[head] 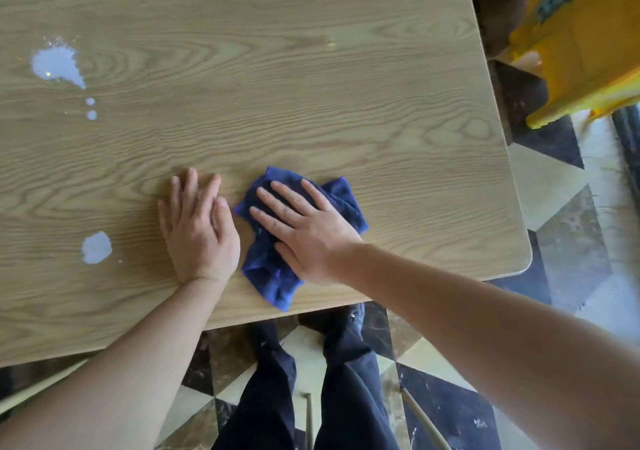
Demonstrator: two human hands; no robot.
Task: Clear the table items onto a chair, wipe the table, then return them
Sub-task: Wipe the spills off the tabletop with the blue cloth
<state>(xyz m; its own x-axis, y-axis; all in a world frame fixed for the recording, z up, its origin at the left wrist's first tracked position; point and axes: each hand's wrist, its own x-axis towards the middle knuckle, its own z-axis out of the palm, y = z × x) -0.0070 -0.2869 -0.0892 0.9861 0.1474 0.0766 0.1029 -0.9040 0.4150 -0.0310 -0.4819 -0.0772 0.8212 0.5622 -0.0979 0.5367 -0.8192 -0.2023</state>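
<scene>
a home dining spot: wood-grain table, patterned marble floor.

Wood-grain table: crumpled blue cloth near front edge, pale patches left.

I see soft, even daylight on the table, fairly bright. Pale glare patches sit toward its left end, w/ a faint glint near its far right part. Shadows under the hands are weak. Wide-angle bend curves the table's edges. Beyond its right end, yellow stuff looks blurry, slightly overexposed.
</scene>
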